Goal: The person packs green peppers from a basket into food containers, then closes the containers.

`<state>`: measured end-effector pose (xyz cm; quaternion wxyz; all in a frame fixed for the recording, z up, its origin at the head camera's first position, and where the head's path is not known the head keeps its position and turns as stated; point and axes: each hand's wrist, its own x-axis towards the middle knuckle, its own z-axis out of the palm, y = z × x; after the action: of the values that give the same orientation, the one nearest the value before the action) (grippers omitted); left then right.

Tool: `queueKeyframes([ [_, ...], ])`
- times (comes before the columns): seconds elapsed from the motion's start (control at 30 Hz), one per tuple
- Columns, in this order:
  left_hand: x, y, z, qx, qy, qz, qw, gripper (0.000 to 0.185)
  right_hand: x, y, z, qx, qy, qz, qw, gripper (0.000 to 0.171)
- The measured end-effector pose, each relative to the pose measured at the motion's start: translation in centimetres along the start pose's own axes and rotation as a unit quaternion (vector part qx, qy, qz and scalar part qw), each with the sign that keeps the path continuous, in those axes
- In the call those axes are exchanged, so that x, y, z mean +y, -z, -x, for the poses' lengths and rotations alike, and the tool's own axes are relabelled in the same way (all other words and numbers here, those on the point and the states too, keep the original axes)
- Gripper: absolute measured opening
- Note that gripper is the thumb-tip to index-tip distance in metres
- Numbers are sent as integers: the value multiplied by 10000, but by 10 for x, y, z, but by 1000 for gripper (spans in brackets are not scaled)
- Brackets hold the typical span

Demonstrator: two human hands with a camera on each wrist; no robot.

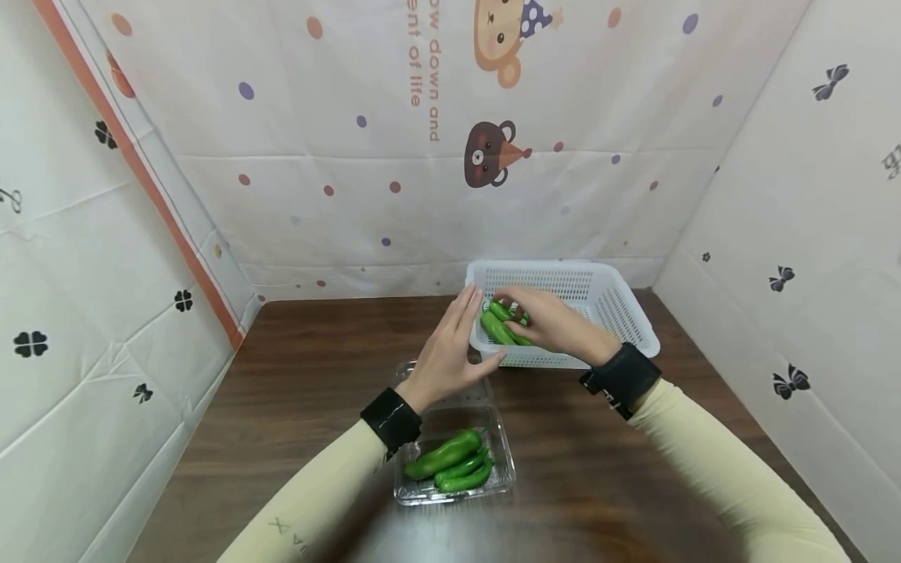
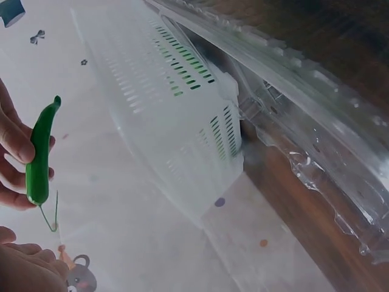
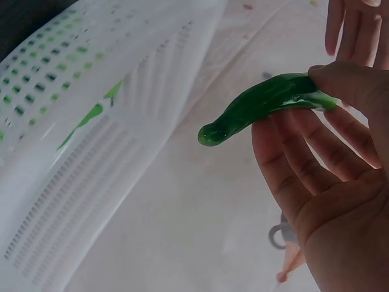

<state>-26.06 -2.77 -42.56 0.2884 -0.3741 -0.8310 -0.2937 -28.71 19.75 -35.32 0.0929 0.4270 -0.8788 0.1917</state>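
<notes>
My right hand (image 1: 556, 320) is over the left end of a white slotted basket (image 1: 633, 313). Between its thumb and fingers it pinches a glossy green chili pepper (image 3: 267, 106), which is slightly curved. A thin green strand trails from one end of that pepper in the left wrist view. More green peppers (image 1: 496, 328) lie in the basket below the hand. My left hand (image 1: 446, 352), fingers straight and raised, is beside the basket's left side, holding nothing. Below it, a clear plastic box (image 1: 510, 469) contains several green peppers (image 1: 446, 455), one larger than the others.
The box's clear lid (image 1: 461, 395) stands folded back behind it, partly hidden by my left hand. Both sit on a dark wooden table (image 1: 317, 391). Printed cloth walls (image 1: 338, 219) enclose the table at the back and both sides, the back one close behind the basket.
</notes>
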Motion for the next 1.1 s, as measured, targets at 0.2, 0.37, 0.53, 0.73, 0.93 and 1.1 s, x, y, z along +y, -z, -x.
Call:
queueKeyframes([
  [0.2, 1, 7, 5, 70, -30, 132, 9999, 101, -13, -3, 0, -11, 161, -141, 9998, 45],
  [0.37, 3, 11, 10, 108, -36, 201, 9997, 100, -19, -7, -1, 86, 382, -230, 9990, 46],
  [0.53, 6, 15, 16, 127, -34, 236, 9996, 101, -25, -11, 3, 101, 475, -243, 9985, 46],
  [0.73, 11, 24, 31, 42, 167, 361, 9992, 105, -34, -16, 12, 107, 497, -393, 9979, 48],
  [0.93, 16, 33, 41, 72, 137, 435, 9989, 107, -42, -19, 13, 234, 704, -268, 9969, 49],
  [1.1, 17, 38, 52, -12, 190, 472, 9987, 105, -49, -24, 14, 226, 867, -352, 9954, 51],
])
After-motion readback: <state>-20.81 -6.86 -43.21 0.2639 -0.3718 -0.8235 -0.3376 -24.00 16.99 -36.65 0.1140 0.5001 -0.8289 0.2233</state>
